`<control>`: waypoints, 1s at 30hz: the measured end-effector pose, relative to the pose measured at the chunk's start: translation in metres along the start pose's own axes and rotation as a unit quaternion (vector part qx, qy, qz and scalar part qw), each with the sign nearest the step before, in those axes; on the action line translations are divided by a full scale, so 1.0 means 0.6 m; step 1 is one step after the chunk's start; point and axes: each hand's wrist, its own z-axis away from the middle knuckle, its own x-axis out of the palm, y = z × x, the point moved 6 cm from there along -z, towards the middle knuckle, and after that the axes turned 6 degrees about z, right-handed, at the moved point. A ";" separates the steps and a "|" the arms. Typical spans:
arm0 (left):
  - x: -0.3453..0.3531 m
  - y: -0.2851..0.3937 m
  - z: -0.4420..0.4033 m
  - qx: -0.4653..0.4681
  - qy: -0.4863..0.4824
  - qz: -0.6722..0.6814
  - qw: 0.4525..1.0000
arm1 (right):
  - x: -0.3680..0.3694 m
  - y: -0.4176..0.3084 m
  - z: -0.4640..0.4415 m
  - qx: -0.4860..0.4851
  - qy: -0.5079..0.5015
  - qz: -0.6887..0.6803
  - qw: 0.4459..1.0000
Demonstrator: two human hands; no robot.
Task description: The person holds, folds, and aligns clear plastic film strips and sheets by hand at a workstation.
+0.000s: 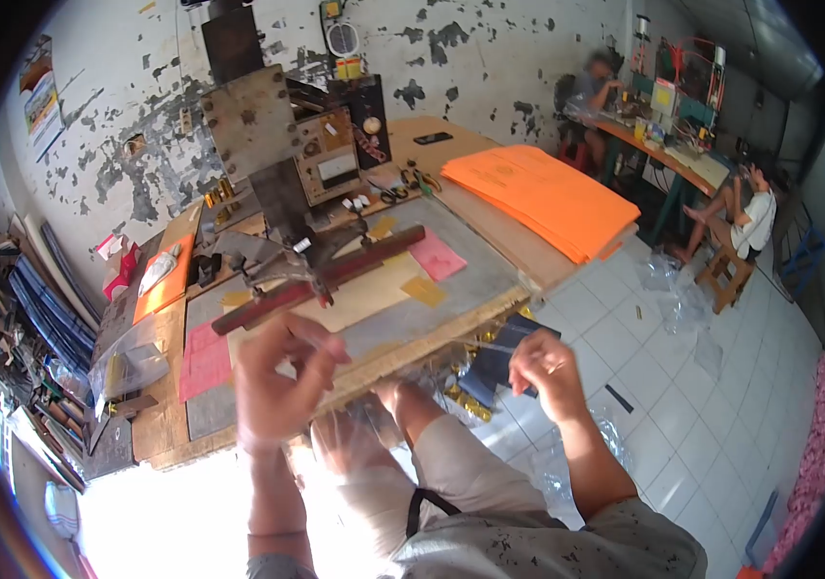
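Note:
My left hand, slightly blurred, is raised over the front of the work table with its fingers curled into a pinch. My right hand is pinched too, past the table's front edge. Between them spans a thin clear plastic sheet, hard to make out, with my knees showing hazily behind it. Beyond my hands, a press with a long red bar stands over a cream board. Pink pieces and yellowish pieces lie around that bar.
A stack of orange sheets lies on the table's right side. A phone and scissors are farther back. Clear bags sit at the left edge. Two people sit at the right, near another bench. Plastic scraps litter the tiled floor.

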 end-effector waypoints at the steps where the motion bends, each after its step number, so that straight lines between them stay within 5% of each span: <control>1: 0.011 -0.015 0.035 -0.010 -0.021 -0.048 0.999 | -0.002 0.022 0.031 0.022 -0.011 0.007 1.000; 6: 0.082 -0.029 0.201 0.025 0.013 -0.140 0.990 | 0.021 0.028 0.132 -0.045 -0.048 0.241 0.968; 10: 0.159 -0.022 0.296 0.047 0.100 -0.133 0.985 | 0.064 -0.005 0.166 -0.097 -0.081 0.167 0.978; 12: 0.189 -0.011 0.325 0.016 0.117 -0.114 0.986 | 0.087 -0.035 0.179 -0.231 -0.079 0.195 0.950; 19: 0.230 -0.016 0.393 0.019 0.178 0.025 0.983 | 0.147 -0.054 0.229 -0.322 -0.176 0.195 0.910; 30: 0.225 -0.038 0.433 -0.020 0.169 0.076 0.983 | 0.157 -0.030 0.277 -0.327 -0.171 0.242 0.897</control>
